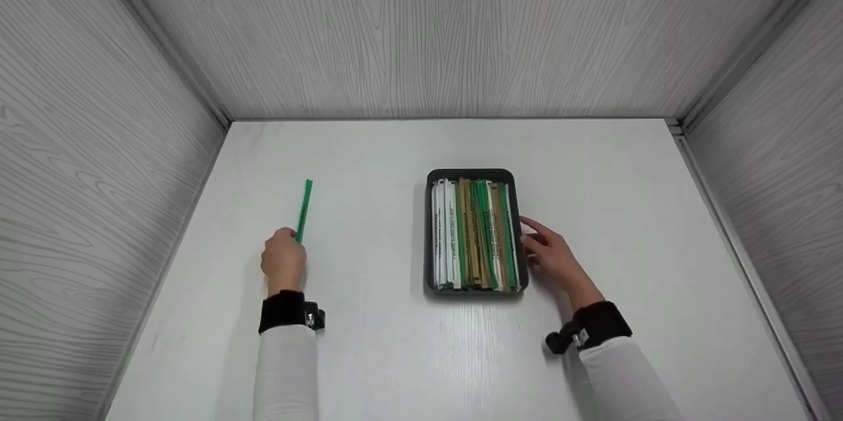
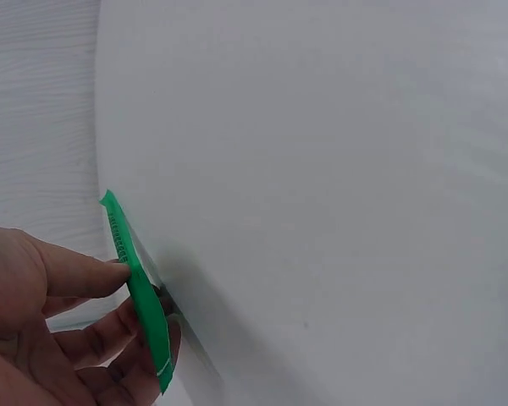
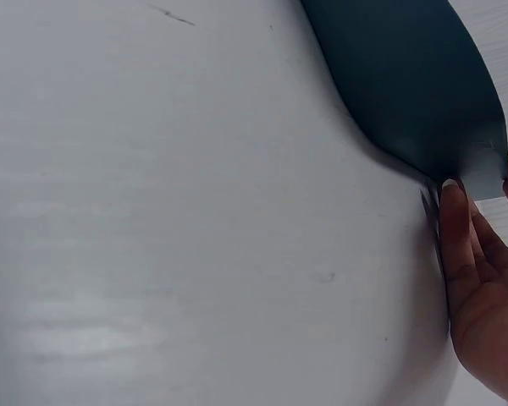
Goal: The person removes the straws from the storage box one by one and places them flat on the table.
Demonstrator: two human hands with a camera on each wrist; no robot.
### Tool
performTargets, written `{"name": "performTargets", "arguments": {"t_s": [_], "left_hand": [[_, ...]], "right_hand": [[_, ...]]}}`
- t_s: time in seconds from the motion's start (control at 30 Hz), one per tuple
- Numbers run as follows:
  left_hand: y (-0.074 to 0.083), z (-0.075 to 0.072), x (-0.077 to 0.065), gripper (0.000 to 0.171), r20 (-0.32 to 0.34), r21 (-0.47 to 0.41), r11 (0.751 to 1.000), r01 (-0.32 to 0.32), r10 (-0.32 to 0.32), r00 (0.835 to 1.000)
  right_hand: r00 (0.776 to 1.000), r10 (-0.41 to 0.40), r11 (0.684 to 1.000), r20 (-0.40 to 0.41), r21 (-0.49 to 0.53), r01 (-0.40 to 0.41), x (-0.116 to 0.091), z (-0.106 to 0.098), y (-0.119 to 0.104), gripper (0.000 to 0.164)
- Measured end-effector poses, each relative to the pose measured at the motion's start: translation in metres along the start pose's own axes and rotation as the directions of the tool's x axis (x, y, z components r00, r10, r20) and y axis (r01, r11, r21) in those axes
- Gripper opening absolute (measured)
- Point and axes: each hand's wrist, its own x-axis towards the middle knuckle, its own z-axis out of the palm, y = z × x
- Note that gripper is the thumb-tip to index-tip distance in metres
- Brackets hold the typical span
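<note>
Green stick packet [image 1: 304, 210] pinched in my left hand [image 1: 283, 261].
Thumb nearly meets fingers across it, one end jutting forward over the white table [image 1: 369, 342]; to its right, my right hand [image 1: 553, 259], fingers loosely extended, touches the right wall of the dark tray [image 1: 471, 174] holding white, green and brown packets [image 1: 474, 236].

This looks like a work booth [image 1: 66, 164]: grey panels [image 1: 421, 32] (wood-grained) enclose a white tabletop [image 1: 375, 348].
</note>
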Motion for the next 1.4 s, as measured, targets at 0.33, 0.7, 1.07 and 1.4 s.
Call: {"name": "performTargets", "arguments": {"t_s": [0.33,0.7,1.07,1.4], "left_hand": [[0.003,0.002,-0.002,0.025,-0.026,0.078,0.997,-0.021,0.023,0.999],[0.055,0.019,-0.018,0.033,-0.138,0.078,0.984,-0.161,0.17,0.976],[0.154,0.079,-0.083,0.034,-0.035,0.045,0.845,-0.533,0.534,0.845],[0.179,0.128,-0.108,0.014,0.227,0.054,0.786,-0.616,0.591,0.774]], "right_hand": [[1.0,-0.026,1.0,0.003,-0.007,0.026,-0.002,0.003,0.0,0.052],[0.998,-0.054,0.998,-0.023,-0.025,0.053,0.002,0.005,0.012,0.051],[0.999,-0.039,0.999,0.018,-0.007,0.039,-0.013,0.008,-0.015,0.051],[0.998,-0.067,0.998,-0.015,-0.015,0.067,0.005,0.012,0.012,0.05]]}}
